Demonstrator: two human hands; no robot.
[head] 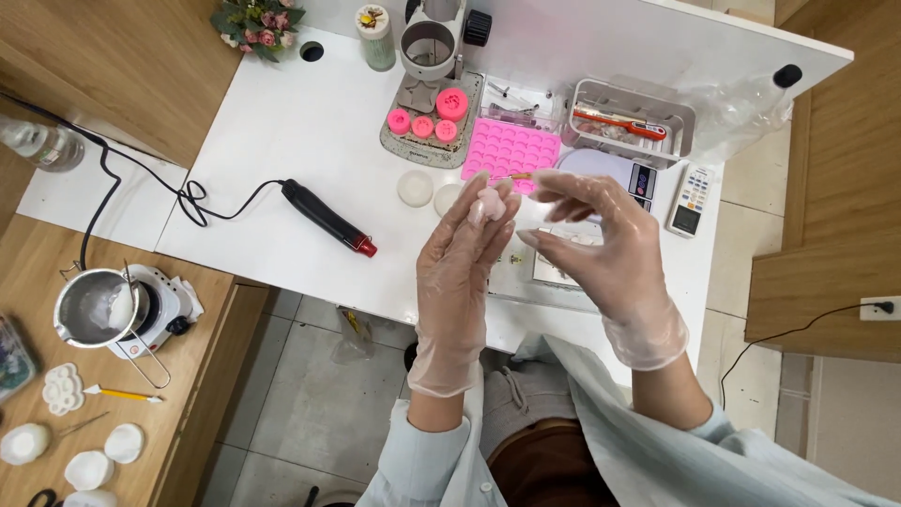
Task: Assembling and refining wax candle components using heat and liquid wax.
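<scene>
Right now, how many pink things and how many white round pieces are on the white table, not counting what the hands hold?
Pink round moulds on the grey stand base: 4
Pink tray mould with many cavities: 1
White round pieces near the left hand: 2
Total: 7

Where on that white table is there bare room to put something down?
The widest bare patch lies on the white table left of the black heat tool, up toward the flower bunch. The right side is crowded: pink mould, grey tray, scale.
</scene>
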